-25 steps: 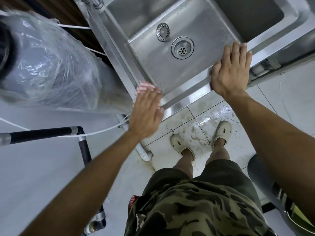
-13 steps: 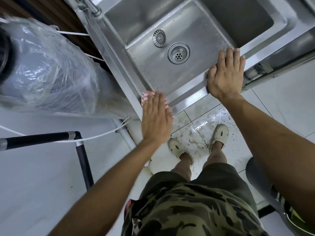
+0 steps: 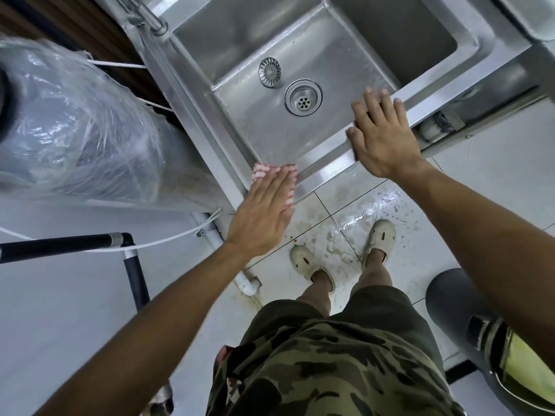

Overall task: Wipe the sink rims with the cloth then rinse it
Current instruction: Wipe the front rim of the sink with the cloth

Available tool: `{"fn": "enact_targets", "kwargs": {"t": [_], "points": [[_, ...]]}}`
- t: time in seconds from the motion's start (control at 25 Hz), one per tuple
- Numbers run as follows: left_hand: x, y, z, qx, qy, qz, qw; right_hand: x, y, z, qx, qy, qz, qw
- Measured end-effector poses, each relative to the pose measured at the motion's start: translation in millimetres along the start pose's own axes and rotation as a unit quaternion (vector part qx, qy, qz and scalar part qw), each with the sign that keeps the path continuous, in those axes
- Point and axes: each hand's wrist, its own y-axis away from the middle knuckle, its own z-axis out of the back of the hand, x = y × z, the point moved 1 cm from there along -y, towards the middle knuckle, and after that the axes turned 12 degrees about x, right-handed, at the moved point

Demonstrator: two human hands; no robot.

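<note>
Cloth (image 3: pixel 260 171) under flat left hand (image 3: pixel 261 214) on sink rim (image 3: pixel 324 169)

Seen from above, a person's two bare arms reach forward and down. The left hand (image 3: pixel 264 211) lies flat, palm down, fingers straight and pressed together, forearm angled up from lower left. The right hand (image 3: pixel 383 136) also rests palm down, fingers spread slightly, arm extending from the lower right.
</note>
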Motion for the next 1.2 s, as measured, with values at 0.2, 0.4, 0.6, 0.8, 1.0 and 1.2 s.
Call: {"fn": "enact_targets", "kwargs": {"t": [0.2, 0.4, 0.6, 0.8, 1.0, 1.2], "points": [[12, -1, 5, 0.019, -0.016, 0.003, 1.000, 14, 24, -12, -0.058, -0.003, 0.095, 0.994], [-47, -41, 16, -0.040, 0.083, 0.088, 0.992, 37, 23, -24, -0.090, -0.123, -0.023, 0.988], [37, 10, 12, -0.001, -0.014, -0.074, 0.997, 45, 22, -20, -0.111, -0.129, -0.032, 0.985], [153, -40, 52, 0.031, -0.087, -0.064, 0.994, 61, 14, -23, -0.116, -0.093, -0.079, 0.986], [164, -85, 74, -0.010, 0.050, 0.202, 0.978, 58, 13, -22, -0.100, -0.080, -0.089, 0.988], [64, -1, 22, -0.006, 0.056, 0.079, 0.995, 61, 13, -22, -0.119, -0.084, -0.087, 0.986]]}}
